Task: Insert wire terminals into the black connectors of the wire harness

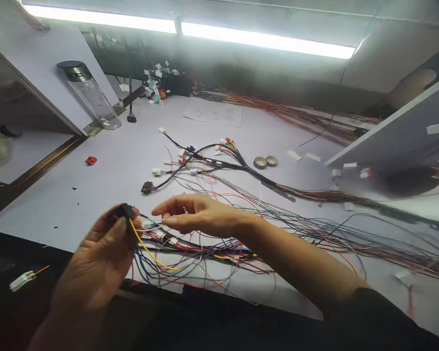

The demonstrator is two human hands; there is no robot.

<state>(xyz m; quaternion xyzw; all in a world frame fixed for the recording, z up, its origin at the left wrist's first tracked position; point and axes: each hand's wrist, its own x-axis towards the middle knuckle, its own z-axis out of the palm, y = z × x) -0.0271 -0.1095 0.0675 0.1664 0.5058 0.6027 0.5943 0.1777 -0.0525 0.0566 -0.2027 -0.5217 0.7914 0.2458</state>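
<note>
Black connector (127, 210), near left, sits gripped in the left hand (102, 258); the right hand (201, 215) pinches a white wire (151, 228), best guided straight.

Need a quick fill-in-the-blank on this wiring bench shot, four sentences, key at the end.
1. The left hand holds a connector whose housing is coloured ____.
2. A bright ____ wire curves down from that housing.
3. The fingertips of the right hand point toward the picture's ____ edge.
4. Beside the branched harness lie ____ rolls of tape.

Missing words: black; yellow; left; two.
</note>
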